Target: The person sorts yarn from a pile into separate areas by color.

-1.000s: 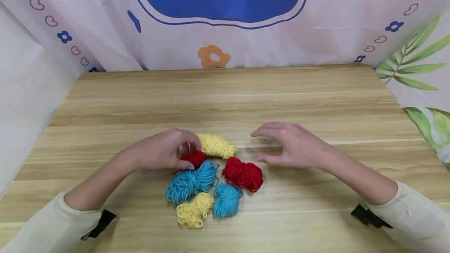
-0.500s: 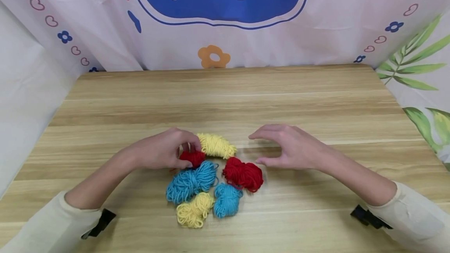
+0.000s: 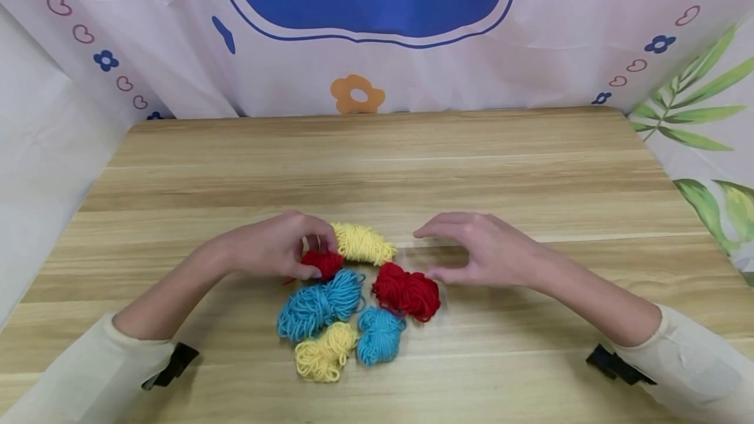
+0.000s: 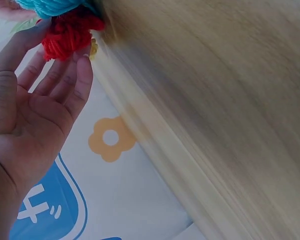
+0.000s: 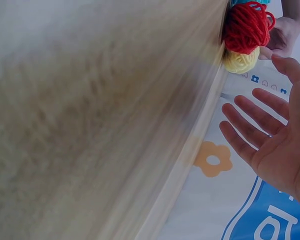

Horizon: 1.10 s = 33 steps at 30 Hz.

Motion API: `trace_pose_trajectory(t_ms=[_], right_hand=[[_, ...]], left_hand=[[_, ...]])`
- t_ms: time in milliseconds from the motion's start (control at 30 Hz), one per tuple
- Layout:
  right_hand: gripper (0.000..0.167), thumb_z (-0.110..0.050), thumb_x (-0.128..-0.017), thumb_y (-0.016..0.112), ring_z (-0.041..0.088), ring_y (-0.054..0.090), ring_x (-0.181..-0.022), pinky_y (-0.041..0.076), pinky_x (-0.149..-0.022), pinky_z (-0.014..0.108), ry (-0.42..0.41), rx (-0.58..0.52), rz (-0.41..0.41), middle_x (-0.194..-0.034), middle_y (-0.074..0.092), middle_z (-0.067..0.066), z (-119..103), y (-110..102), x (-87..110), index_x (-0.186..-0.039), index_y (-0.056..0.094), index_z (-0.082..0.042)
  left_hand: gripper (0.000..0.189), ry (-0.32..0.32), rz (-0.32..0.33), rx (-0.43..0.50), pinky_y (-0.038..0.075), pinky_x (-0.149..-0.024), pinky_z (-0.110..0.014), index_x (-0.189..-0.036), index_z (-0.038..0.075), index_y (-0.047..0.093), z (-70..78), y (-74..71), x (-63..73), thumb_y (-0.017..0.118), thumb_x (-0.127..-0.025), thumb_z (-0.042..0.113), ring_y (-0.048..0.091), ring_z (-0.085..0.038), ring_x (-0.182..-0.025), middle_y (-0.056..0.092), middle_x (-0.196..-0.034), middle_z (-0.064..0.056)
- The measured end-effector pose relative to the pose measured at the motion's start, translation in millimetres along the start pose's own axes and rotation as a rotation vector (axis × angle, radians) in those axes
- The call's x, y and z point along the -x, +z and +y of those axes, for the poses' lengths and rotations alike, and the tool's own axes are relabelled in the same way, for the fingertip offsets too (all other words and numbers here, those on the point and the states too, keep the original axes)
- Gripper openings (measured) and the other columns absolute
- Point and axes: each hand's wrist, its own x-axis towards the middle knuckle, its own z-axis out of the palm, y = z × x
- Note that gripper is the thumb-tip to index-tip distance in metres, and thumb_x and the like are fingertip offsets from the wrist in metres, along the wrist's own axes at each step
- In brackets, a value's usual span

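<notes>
My left hand grips a small red yarn bundle between thumb and fingers; part of the bundle is hidden behind them. In the left wrist view this red yarn sits at the fingertips. A yellow yarn bundle lies just past those fingers, and a large blue one lies on the near side. My right hand hovers with fingers spread and nothing in its grasp. Its thumb tip is right beside the larger red bundle, which the right wrist view shows as a red ball.
Toward the front of the ring lie a second yellow bundle and a smaller blue bundle. All rest on a wooden table. A printed cloth hangs along the table's back edge.
My right hand has drifted slightly left and toward me, bringing its thumb closer to the larger red bundle. The left hand keeps its hold on the small red yarn, almost unmoved.
</notes>
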Motion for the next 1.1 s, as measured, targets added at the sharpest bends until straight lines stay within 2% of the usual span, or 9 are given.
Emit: trace_pose_trajectory(t_ms=[233, 600, 900, 1100], right_hand=[[0.048, -0.037, -0.092, 0.079, 0.020, 0.067, -0.118, 0.056, -0.098, 0.044, -0.009, -0.019, -0.021, -0.128, 0.070, 0.002, -1.8, 2.6, -1.2, -0.131, 0.069, -0.010], [0.047, -0.035, -0.091, 0.079, 0.020, 0.067, -0.118, 0.056, -0.099, 0.043, -0.014, -0.035, -0.022, -0.127, 0.071, 0.003, -2.1, 6.6, -1.5, -0.129, 0.070, -0.009], [0.047, -0.034, -0.091, 0.078, 0.019, 0.067, -0.116, 0.057, -0.098, 0.042, -0.020, -0.044, -0.036, -0.126, 0.071, 0.003, -4.1, 6.4, -1.9, -0.130, 0.070, -0.008], [0.048, -0.034, -0.091, 0.079, 0.019, 0.067, -0.116, 0.056, -0.098, 0.043, -0.026, -0.044, -0.036, -0.126, 0.071, 0.003, -5.9, 6.6, -2.6, -0.130, 0.070, -0.008]], left_hand=[[0.023, 0.010, 0.006, -0.004, 0.056, -0.065, -0.028, -0.104, 0.010, 0.069, -0.6, -1.0, 0.4, 0.082, -0.087, 0.005, 0.060, -0.013, -0.082, 0.066, -0.093, 0.004], [0.024, -0.003, 0.013, 0.004, 0.057, -0.065, -0.028, -0.106, 0.009, 0.069, 1.8, -3.4, 2.2, 0.082, -0.087, 0.005, 0.060, -0.015, -0.084, 0.066, -0.094, 0.003], [0.024, 0.011, 0.034, 0.003, 0.056, -0.064, -0.028, -0.106, 0.008, 0.068, 3.0, -4.8, 4.7, 0.081, -0.086, 0.003, 0.059, -0.015, -0.081, 0.065, -0.095, 0.002], [0.026, -0.002, 0.043, 0.014, 0.057, -0.066, -0.029, -0.109, 0.007, 0.067, 4.3, -5.6, 7.5, 0.080, -0.087, 0.003, 0.060, -0.016, -0.085, 0.066, -0.100, 0.000]])
